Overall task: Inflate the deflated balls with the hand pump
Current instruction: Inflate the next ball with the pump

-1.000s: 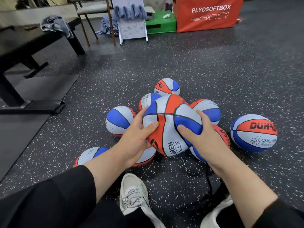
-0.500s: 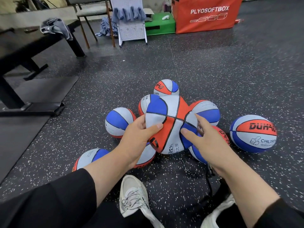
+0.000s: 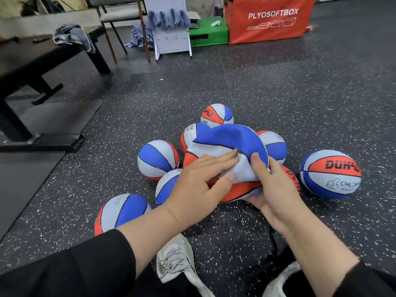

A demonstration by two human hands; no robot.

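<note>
Two hands hold one soft, caved-in basketball (image 3: 227, 146) just above the pile on the floor. Going from the left: at nine o'clock from the hands a black bench (image 3: 38, 61) stands on a dark mat, with a grey cloth (image 3: 72, 37) hung over it. Nearer, at seven o'clock, one round ball (image 3: 122, 213) sits alone by the person's sleeve, maybe set aside so it does not get mixed up.

The left hand (image 3: 199, 185) lies on top of the soft ball, fingers mostly straight, thumb pushing into the white part. I think it is feeling for the little air hole. The right hand (image 3: 276, 194) curls under and around the ball's right side, thumb on top, so the ball cannot flop or roll while it is turned.

Behind it more balls huddle together at twelve o'clock. At three o'clock a round ball marked DUH (image 3: 330, 174) sits well apart.

No hand pump shows anywhere. The dark thing between the shoes is too hidden to name.

Far back at one o'clock stands an orange PLYOSOFTBOX box (image 3: 270, 20).
</note>
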